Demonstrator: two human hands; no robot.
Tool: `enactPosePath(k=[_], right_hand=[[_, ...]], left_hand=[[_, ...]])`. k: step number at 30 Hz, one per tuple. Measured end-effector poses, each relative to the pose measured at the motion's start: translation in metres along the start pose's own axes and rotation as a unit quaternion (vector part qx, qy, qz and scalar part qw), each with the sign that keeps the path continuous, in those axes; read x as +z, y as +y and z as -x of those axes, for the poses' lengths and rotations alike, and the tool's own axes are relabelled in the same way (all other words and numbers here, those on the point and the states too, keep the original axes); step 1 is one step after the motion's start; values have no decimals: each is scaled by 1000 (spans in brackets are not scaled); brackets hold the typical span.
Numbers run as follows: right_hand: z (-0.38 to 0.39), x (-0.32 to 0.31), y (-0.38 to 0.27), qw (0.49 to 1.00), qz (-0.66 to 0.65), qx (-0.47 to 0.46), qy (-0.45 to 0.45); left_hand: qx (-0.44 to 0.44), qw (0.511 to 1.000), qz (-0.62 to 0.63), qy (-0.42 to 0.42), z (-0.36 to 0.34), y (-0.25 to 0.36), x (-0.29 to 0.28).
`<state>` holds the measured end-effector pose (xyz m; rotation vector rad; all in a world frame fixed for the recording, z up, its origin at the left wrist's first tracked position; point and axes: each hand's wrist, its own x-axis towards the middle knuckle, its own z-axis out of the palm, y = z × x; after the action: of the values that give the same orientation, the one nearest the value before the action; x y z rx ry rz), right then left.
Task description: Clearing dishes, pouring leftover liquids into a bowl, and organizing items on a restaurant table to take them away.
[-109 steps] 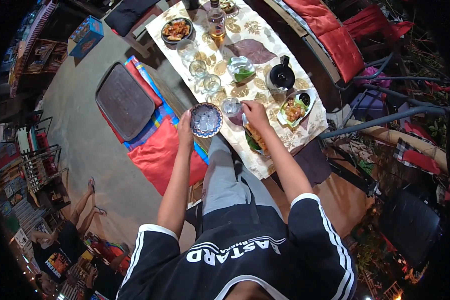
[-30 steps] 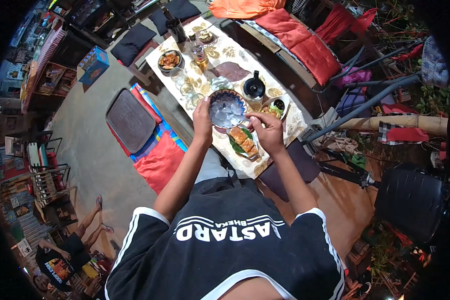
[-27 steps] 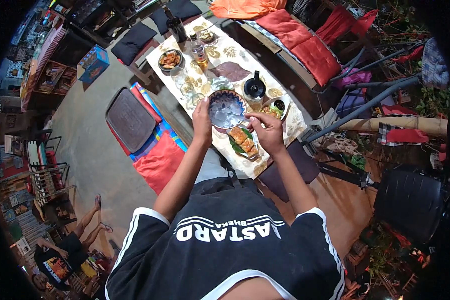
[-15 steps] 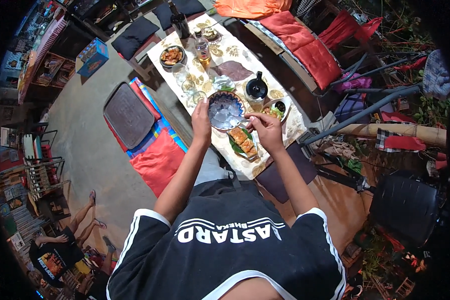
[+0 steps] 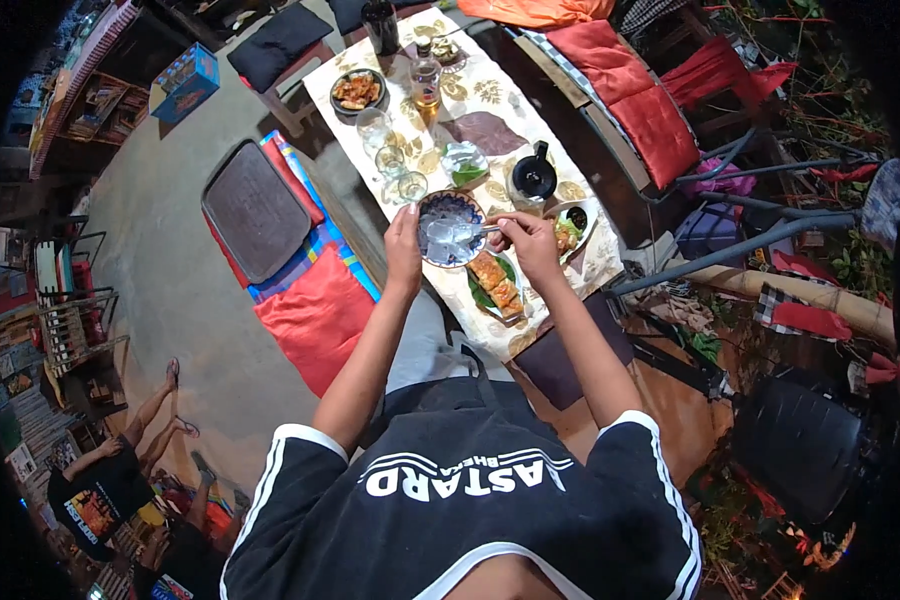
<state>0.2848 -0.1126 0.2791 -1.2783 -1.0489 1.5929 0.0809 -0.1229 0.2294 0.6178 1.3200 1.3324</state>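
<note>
Over the near part of the table I hold a blue-patterned bowl (image 5: 448, 201) of clear ice pieces (image 5: 448, 235). My left hand (image 5: 404, 245) grips its left rim. From the right, my right hand (image 5: 530, 238) is closed round a thin metal utensil (image 5: 487, 229) reaching into the ice; whether it is a spoon or tongs is too small to tell. Beyond the left hand stand clear glasses (image 5: 412, 186). Right of the bowl is a jug with a black lid (image 5: 533, 178). Golden fried pieces (image 5: 497, 282) lie on a leaf-lined plate just below the bowl.
On the patterned tablecloth (image 5: 490, 95) are an amber-filled bottle (image 5: 425, 85), a dark bottle (image 5: 380, 28), a food bowl (image 5: 358, 91) and a salad plate with dark sauce (image 5: 572, 225). Benches with red cushions (image 5: 320, 318) flank it; one bears a dark tray (image 5: 257, 210). People sit lower left.
The view has shifted slightly, moving the table's things a little in the picture. My right hand is still on the utensil in the ice, and my left hand keeps its grip on the bowl.
</note>
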Motion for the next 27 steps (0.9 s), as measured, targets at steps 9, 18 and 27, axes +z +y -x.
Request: enactPosePath(k=[9, 18, 27], right_hand=[[-26, 7, 1, 1000, 21, -8, -15], [-54, -18, 56, 999, 7, -21, 49], [-68, -28, 156, 994, 44, 72, 76]], left_hand=[[0, 1000, 27, -9, -15, -15, -23], [4, 999, -7, 50, -28, -57, -82], [-24, 997, -8, 71, 0, -53, -105]])
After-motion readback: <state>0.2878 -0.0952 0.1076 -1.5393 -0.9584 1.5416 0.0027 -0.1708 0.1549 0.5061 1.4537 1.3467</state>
